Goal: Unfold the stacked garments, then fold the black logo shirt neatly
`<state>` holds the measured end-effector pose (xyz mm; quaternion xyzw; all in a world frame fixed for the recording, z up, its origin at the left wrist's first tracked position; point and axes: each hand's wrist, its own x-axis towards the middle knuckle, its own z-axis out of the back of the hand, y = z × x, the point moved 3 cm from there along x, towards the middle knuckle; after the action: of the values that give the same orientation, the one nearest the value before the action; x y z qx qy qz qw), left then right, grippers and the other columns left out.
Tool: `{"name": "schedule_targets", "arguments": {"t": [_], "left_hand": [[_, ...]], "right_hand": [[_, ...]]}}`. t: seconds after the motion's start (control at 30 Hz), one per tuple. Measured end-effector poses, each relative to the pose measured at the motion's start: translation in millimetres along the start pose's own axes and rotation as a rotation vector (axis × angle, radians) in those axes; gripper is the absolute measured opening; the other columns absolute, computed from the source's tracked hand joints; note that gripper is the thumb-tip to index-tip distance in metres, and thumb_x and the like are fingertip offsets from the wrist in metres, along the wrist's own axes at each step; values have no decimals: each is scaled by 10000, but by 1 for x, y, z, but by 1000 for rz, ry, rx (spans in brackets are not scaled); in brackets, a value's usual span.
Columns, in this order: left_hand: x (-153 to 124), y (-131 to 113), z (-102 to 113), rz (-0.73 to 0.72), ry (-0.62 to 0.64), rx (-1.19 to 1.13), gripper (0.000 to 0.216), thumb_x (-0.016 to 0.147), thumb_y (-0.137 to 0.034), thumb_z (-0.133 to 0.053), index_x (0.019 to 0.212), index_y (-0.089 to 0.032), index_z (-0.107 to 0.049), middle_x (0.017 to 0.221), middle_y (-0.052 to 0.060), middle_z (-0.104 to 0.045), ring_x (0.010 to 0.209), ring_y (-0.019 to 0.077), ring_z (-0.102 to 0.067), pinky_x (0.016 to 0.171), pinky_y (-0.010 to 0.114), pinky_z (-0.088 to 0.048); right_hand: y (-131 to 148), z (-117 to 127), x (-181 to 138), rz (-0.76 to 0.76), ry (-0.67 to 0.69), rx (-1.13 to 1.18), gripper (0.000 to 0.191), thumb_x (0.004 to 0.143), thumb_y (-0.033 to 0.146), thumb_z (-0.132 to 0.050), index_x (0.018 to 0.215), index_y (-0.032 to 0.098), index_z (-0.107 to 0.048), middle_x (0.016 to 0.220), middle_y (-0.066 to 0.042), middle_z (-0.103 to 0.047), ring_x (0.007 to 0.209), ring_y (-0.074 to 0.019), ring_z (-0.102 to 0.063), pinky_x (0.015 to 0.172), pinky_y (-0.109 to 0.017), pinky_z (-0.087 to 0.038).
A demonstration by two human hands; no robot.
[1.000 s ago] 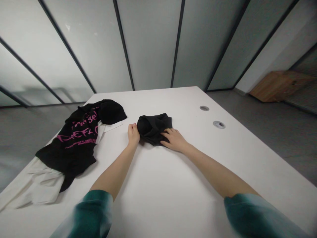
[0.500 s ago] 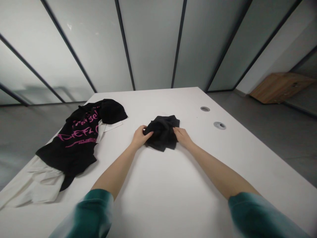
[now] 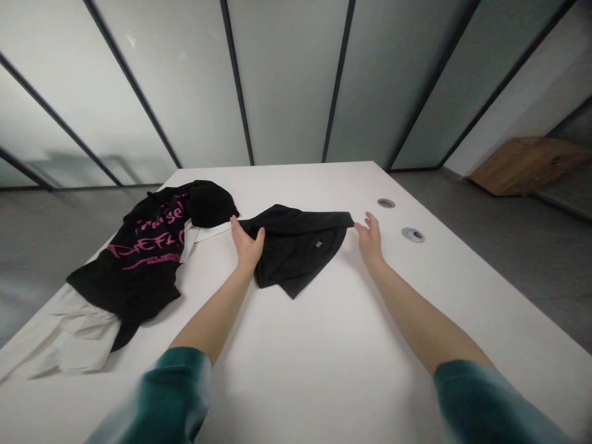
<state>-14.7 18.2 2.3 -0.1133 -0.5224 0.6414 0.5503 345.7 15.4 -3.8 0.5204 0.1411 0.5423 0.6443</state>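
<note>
A black piece of cloth (image 3: 300, 240), perhaps a small garment, is stretched sideways above the white table (image 3: 296, 370), its lower part hanging to a point. A small pale label shows on its right half. My left hand (image 3: 247, 248) grips its left end, with the fabric passing between thumb and fingers. Its right corner is pinched at the fingertips of my right hand (image 3: 370, 240), whose other fingers are raised. Just beyond my left fingers lies a black garment with pink lettering (image 3: 148, 253).
White fabric (image 3: 78, 342) lies partly under the lettered garment along the table's left side. Two round cable grommets (image 3: 413, 235) are set into the tabletop at right. Frosted glass panels (image 3: 287, 86) stand behind the table, and a wooden cabinet (image 3: 518, 163) is at far right.
My hands have moved apart, left hand leftward and right hand rightward. The black cloth has gone from a crumpled bundle to a wide spread, and its label has come into sight.
</note>
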Motion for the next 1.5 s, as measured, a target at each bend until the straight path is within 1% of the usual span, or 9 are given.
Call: {"name": "schedule_targets", "arguments": {"t": [0.13,0.27,0.37,0.57,0.73,0.83,0.97,1.3,1.5], "left_hand": [[-9,-12,-6,-225,270,281,535,837,-438,-599,1301,-175,-558,1355,145,-583,1302,320,-491,1115,483,-368],[-18,-16,-14,-317,506,404,482,805,-492,-641,1200,-217,-633,1279,110,-625,1204,326,-547,1042,487,-425],[-20,-18,-14,-352,513,409,488,812,-425,-641,1250,-212,-607,1355,117,-572,1255,318,-509,1059,465,-413],[-31,-46,-6,-502,452,343,444,864,-429,-579,1232,-185,-621,1335,136,-562,1269,306,-473,1088,458,-361],[-63,-74,-16,-708,776,347,707,788,-634,-633,1356,-219,-563,1366,128,-535,1246,333,-473,1071,460,-350],[-68,-76,-19,-709,702,402,822,756,-626,-673,1446,-226,-475,1389,135,-500,1225,339,-467,1041,459,-360],[-58,-73,-13,-632,486,488,459,823,-407,-655,1247,-233,-656,1178,130,-581,1087,309,-520,931,438,-414],[15,-64,35,-104,237,462,306,880,-380,-465,875,-167,-685,796,95,-680,797,262,-641,683,324,-433],[94,-139,104,-354,84,409,221,837,-314,-537,860,-120,-641,814,49,-661,863,212,-624,790,294,-455]], "right_hand": [[31,-24,-31,434,397,-178,298,900,373,-484,1034,225,-704,1079,-114,-692,1089,-277,-600,1007,-465,-439],[45,-40,-49,584,640,-312,339,882,365,-560,1157,223,-698,1203,-117,-658,1135,-284,-585,1009,-467,-442],[43,-40,-47,552,600,-439,385,897,379,-563,1226,211,-672,1256,-133,-623,1149,-297,-569,1003,-460,-440],[41,-36,-38,450,505,-536,257,918,389,-541,915,190,-705,947,-125,-671,917,-289,-599,847,-424,-461],[58,-35,-40,285,448,-95,318,916,478,-506,753,216,-582,754,-43,-619,745,-211,-576,729,-343,-462],[68,-42,-49,126,592,273,351,899,544,-510,785,220,-581,750,-10,-617,733,-186,-582,714,-322,-479],[72,-52,-59,1,773,576,371,834,577,-589,887,217,-659,847,-35,-693,810,-210,-649,771,-354,-515],[39,5,-19,165,-127,199,255,850,336,-507,644,217,-599,574,6,-605,579,-166,-579,624,-303,-457],[-12,38,11,-99,-385,139,228,788,312,-472,606,213,-567,488,34,-531,532,-155,-533,582,-280,-419]]}}
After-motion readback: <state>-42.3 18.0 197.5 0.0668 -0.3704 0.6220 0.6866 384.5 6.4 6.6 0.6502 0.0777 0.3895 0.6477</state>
